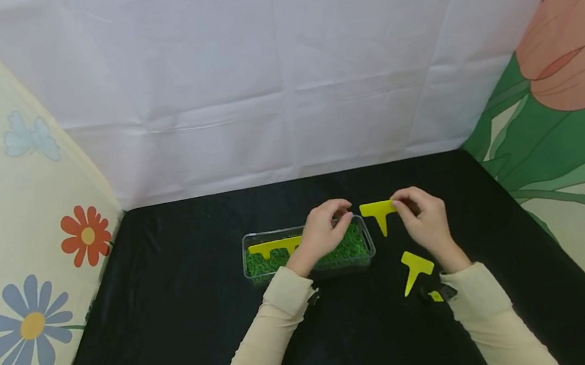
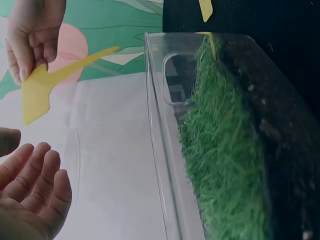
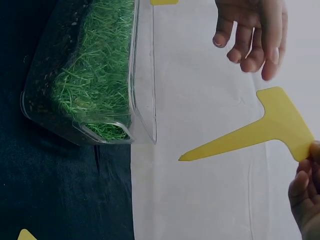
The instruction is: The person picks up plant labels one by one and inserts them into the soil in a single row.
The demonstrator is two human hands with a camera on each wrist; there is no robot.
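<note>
My right hand (image 1: 426, 221) pinches a yellow T-shaped plant label (image 1: 377, 211) by one end of its crossbar, with the pointed stem hanging down. The label is in the air just past the right end of a clear plastic box (image 1: 370, 240). In the right wrist view the whole label (image 3: 272, 120) shows, stem tip toward the box. My left hand (image 1: 324, 231) hovers over the box, fingers loosely bent with nothing between them; the left wrist view shows its palm side (image 2: 37, 192). Green grass (image 1: 348, 246) over dark soil fills the box. Yellow labels (image 1: 275, 247) stand in its left part, side by side.
Another yellow label (image 1: 417, 270) lies on the black cloth (image 1: 177, 323) in front of my right hand. A further yellow piece (image 1: 436, 296) is partly hidden by the right wrist camera. White cloth (image 1: 257, 88) hangs behind, with patterned cloths on both sides.
</note>
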